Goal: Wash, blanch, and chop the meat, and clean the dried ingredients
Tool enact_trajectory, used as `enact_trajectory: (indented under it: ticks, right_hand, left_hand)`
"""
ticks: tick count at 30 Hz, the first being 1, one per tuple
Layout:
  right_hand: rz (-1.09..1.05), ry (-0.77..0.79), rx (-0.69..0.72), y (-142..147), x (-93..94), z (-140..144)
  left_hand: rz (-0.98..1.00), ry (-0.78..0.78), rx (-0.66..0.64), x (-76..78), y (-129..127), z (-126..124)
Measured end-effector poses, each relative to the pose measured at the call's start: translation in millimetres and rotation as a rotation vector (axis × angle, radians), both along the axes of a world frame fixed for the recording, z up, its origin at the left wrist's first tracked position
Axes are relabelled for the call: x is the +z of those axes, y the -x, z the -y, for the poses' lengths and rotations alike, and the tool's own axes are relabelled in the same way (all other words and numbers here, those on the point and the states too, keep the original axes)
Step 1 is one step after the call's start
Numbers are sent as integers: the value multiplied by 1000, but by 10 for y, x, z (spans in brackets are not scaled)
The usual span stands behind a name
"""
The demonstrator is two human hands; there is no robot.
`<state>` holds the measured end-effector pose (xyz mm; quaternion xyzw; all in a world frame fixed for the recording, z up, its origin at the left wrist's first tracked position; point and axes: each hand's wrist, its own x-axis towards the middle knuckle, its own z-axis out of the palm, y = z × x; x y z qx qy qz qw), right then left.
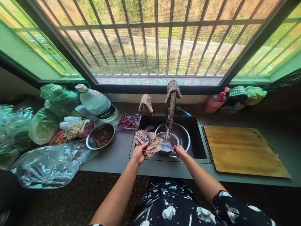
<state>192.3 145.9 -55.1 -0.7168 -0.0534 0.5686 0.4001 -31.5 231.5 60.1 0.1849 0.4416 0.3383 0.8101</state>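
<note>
We see the left hand [139, 153] gripping dried-looking pieces [147, 139] just left of the small bowl [174, 138] (long axis slants toward it), right hand [180, 151] closed on its edge.

grey countertop [122, 160] | left: bottle [96, 102], metal bowl [109, 144], clear tray [128, 128] | right: cutting board [244, 152]

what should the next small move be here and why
Probably lower the mottled flat pieces in the left hand into the small bowl: water from the faucet runs into it, the right hand grips its edge, and the pieces are right at its side.
</note>
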Motion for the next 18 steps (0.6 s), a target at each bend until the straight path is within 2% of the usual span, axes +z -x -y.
enact_trajectory:
  ticks: [13, 18]
  right_hand:
    - [-15, -16, -63, 13, -101, -45]
    - [-9, 4, -36, 33, -86, -29]
  left_hand:
    - [7, -8, 14, 30, -20, -26]
    - [39, -6, 88, 66, -45, -9]
